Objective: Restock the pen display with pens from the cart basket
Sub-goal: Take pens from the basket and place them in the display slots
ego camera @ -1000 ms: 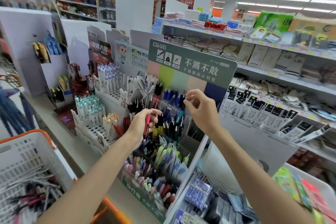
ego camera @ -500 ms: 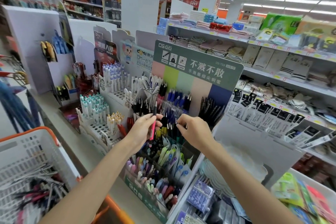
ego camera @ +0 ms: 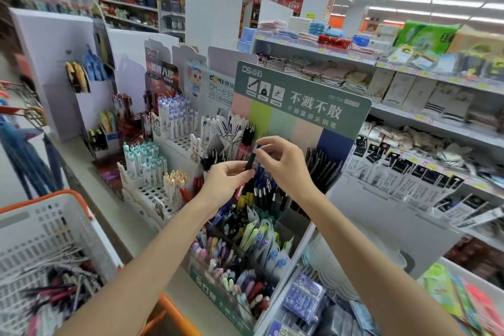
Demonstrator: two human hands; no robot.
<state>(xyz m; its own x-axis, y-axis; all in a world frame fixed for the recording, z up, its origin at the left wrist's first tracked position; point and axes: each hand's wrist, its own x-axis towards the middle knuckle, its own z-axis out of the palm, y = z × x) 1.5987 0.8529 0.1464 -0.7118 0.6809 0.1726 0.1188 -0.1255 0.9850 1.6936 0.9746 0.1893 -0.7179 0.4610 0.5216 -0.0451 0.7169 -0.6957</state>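
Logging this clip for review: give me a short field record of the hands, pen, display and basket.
left hand: grips a black pen, near upright
right hand: fingertips at the pen's top; grip unclear
pen display: green header, directly behind both hands
cart basket: lower left, holds loose pens

The white perforated plastic cart basket (ego camera: 54,229) is looking smooth and faintly glossy. The green printed cardboard pen display (ego camera: 300,101) is showing a flat, matt paper face. The slim black plastic pen (ego camera: 250,162) is looking dull rather than shiny, while the silvery metal clips on the dark pens (ego camera: 261,195) just below it are catching the light. The white holed pen stand (ego camera: 152,194) is gleaming softly, whether plastic or card being unclear. The folded cloth towels (ego camera: 327,73) are looking soft and matt.
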